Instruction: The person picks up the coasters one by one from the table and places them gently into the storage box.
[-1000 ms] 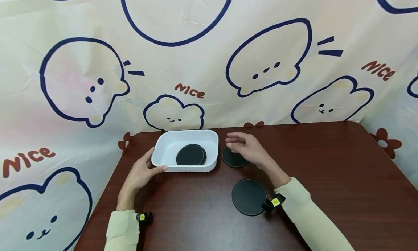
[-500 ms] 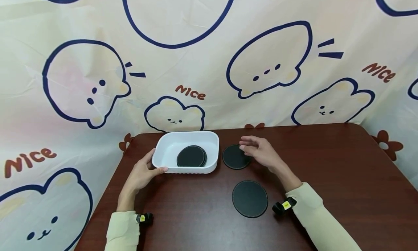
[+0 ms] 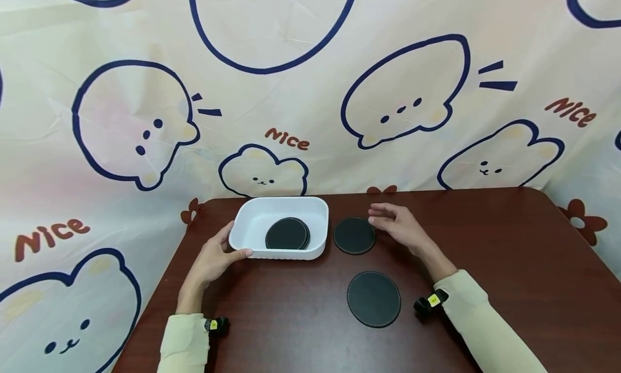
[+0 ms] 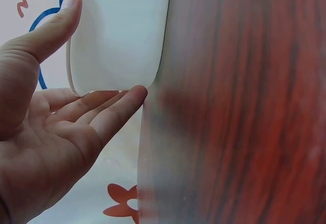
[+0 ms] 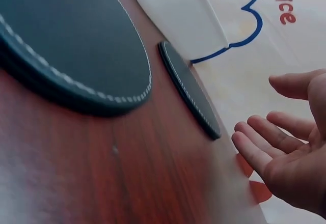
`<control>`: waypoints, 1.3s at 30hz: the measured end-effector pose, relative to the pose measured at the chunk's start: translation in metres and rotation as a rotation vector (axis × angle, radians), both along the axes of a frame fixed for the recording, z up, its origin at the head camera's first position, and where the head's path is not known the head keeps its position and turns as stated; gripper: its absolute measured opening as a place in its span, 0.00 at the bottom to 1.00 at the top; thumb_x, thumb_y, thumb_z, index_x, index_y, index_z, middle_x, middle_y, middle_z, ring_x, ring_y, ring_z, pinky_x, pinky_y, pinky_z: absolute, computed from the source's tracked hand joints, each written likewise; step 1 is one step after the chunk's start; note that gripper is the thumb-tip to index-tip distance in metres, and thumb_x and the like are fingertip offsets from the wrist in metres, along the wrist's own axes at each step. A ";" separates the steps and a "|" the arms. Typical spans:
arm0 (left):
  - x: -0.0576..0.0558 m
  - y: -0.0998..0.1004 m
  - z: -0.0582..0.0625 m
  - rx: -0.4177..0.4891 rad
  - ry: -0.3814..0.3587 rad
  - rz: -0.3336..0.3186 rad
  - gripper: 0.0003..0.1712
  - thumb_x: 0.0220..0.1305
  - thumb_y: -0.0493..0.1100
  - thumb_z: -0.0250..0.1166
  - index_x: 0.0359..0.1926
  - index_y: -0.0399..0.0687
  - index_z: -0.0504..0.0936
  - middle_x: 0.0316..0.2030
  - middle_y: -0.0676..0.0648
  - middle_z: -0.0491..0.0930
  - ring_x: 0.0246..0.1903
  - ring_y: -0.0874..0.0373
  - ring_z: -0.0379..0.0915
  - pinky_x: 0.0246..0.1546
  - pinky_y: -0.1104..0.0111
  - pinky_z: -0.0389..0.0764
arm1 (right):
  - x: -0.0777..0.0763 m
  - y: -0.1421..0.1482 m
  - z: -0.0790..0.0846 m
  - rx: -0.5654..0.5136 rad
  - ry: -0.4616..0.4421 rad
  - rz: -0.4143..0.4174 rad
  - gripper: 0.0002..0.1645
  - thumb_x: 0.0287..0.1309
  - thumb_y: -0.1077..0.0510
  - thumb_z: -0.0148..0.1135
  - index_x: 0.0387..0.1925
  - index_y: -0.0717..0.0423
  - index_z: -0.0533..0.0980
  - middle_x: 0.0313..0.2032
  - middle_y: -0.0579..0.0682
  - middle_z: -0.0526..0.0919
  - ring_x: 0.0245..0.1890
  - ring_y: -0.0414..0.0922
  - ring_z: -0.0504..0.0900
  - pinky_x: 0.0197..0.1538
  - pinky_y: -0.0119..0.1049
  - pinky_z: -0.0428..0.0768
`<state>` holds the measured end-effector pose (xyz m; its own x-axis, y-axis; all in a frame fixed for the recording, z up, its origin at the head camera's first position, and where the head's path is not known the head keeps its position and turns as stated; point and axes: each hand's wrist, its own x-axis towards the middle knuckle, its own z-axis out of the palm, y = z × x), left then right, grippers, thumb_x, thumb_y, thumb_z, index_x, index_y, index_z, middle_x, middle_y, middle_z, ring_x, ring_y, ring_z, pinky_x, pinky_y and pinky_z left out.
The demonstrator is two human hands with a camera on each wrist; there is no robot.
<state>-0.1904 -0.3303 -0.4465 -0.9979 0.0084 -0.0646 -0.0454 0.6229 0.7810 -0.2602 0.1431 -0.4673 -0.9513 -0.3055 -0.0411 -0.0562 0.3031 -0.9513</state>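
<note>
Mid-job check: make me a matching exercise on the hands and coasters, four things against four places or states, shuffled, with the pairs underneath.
Things:
1. stacked coasters
2. nearer loose coaster
3. left hand
4. right hand

Places or states:
A. holding nothing
B. gripping the left end of the white tray
C. inside the white tray
D. flat on the brown table

Pairs: 1-C, 2-D, 3-B, 4-A

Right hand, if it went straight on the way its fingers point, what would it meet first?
Probably the white container, after crossing over or near the black disc beside it. The height of the right hand is unclear, so it might brush that disc first.
</note>
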 end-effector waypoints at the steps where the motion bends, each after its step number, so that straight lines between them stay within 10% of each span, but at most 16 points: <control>1: 0.000 0.000 0.000 -0.001 0.000 0.000 0.60 0.65 0.52 0.79 0.87 0.48 0.51 0.78 0.33 0.67 0.69 0.34 0.76 0.67 0.46 0.79 | -0.002 0.000 -0.001 0.007 -0.002 -0.003 0.38 0.77 0.50 0.64 0.79 0.60 0.66 0.74 0.63 0.76 0.73 0.60 0.77 0.75 0.55 0.77; 29: 0.000 0.000 -0.002 -0.001 0.024 -0.005 0.61 0.64 0.53 0.80 0.86 0.48 0.53 0.76 0.33 0.70 0.67 0.34 0.78 0.66 0.44 0.80 | -0.016 -0.036 -0.006 0.479 0.218 0.145 0.43 0.65 0.56 0.76 0.77 0.61 0.70 0.73 0.67 0.75 0.70 0.65 0.76 0.65 0.58 0.82; 39: 0.000 0.001 -0.001 -0.010 0.013 0.003 0.60 0.64 0.53 0.79 0.87 0.49 0.53 0.77 0.33 0.70 0.67 0.34 0.78 0.66 0.45 0.80 | -0.011 -0.038 -0.006 0.439 0.229 0.126 0.39 0.61 0.64 0.77 0.73 0.60 0.74 0.70 0.64 0.78 0.71 0.64 0.75 0.68 0.60 0.79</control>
